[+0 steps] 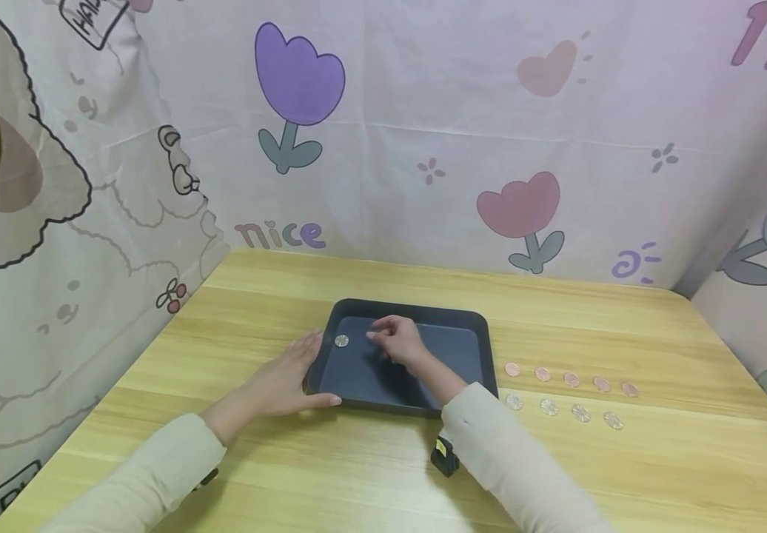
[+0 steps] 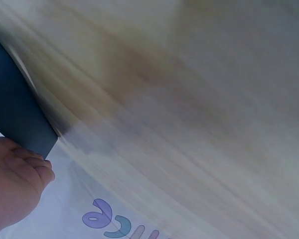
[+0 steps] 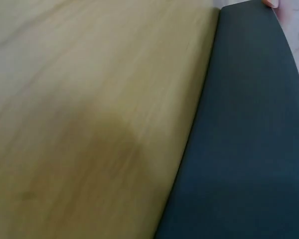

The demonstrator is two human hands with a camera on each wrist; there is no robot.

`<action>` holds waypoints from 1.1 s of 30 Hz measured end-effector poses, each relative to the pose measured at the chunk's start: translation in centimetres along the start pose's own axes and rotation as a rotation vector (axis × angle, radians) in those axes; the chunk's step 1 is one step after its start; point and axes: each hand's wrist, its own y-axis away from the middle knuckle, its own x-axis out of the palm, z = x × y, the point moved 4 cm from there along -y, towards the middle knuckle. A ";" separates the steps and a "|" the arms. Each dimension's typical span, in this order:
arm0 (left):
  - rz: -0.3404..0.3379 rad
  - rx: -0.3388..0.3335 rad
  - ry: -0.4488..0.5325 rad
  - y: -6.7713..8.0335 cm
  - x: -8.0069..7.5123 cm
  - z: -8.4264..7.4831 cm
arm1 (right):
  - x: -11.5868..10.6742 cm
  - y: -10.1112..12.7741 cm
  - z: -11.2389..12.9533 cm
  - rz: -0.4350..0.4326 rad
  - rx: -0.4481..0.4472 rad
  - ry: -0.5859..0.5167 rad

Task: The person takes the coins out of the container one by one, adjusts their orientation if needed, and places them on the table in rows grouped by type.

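**Only one coin in the tray, nine waiting on the worktop**

Barely begun, by the look of it: a single silver coin (image 1: 341, 340) lies in the far left corner of the dark tray (image 1: 463, 320), while nine more coins sit in two rows on the wooden worktop (image 1: 657, 459) just to the tray's right — five copper-coloured coins (image 1: 571, 380) behind, four silver coins (image 1: 563, 409) in front. The right hand (image 1: 398, 342) hovers over the tray near the lone coin, fingers loosely curled; whether they pinch anything cannot be told from this angle. The left hand (image 1: 286, 381) lies flat with straight fingers against the tray's left edge, steadying it. Both wrist views are blurred, showing only worktop grain and tray rim. On the printed backdrop (image 1: 423, 111), "nice" (image 1: 280, 235) reads clearly beneath a purple tulip; a clipped label at top left starts "HA", and further lettering at the corners is cut off.
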 end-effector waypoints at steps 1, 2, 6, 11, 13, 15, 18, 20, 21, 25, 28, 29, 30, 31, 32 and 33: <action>0.000 0.002 0.000 0.0 0.0 0.0 | 0.2 -0.1 0.0 0.008 0.003 0.008; 0.001 0.001 0.000 0.0 0.0 0.0 | 0.4 -0.1 0.1 0.013 0.006 0.017; 0.004 -0.005 -0.002 0.0 0.0 -0.1 | 1.0 -0.4 0.2 0.035 0.012 0.028; 0.015 -0.025 0.003 0.0 0.0 0.0 | 2.1 -0.7 0.4 0.079 0.019 0.028; 0.017 -0.028 0.003 0.0 0.0 0.0 | 2.6 -0.9 0.5 0.104 0.032 0.030; 0.019 -0.026 0.004 0.0 -0.1 0.0 | 3.2 -1.1 0.6 0.128 0.049 0.048; 0.025 -0.022 0.004 0.0 -0.1 0.0 | 4.0 -1.4 0.7 0.150 0.083 0.080; 0.028 -0.023 0.005 0.0 0.0 0.1 | 4.5 -1.7 0.6 0.147 0.098 0.102; 0.030 -0.024 0.005 0.0 0.0 0.1 | 4.6 -1.8 0.6 0.142 0.107 0.107; 0.024 -0.019 0.001 0.0 0.1 0.1 | 4.9 -2.3 0.5 0.112 0.104 0.117; 0.011 -0.010 -0.005 0.0 0.0 0.0 | 5.2 -2.6 0.4 0.078 0.077 0.148; 0.008 -0.009 -0.008 0.0 -0.1 0.0 | 5.3 -2.7 0.4 0.064 0.067 0.161; 0.005 -0.007 -0.010 0.0 -0.1 0.0 | 5.3 -2.7 0.4 0.050 0.058 0.171; 0.003 -0.007 -0.012 0.0 -0.1 0.0 | 5.4 -2.7 0.4 0.036 0.048 0.189; 0.002 -0.006 -0.013 0.0 -0.1 0.0 | 5.5 -2.7 0.4 0.024 0.042 0.205; 0.003 -0.006 -0.016 0.0 -0.1 0.0 | 5.5 -2.6 0.5 0.016 0.037 0.219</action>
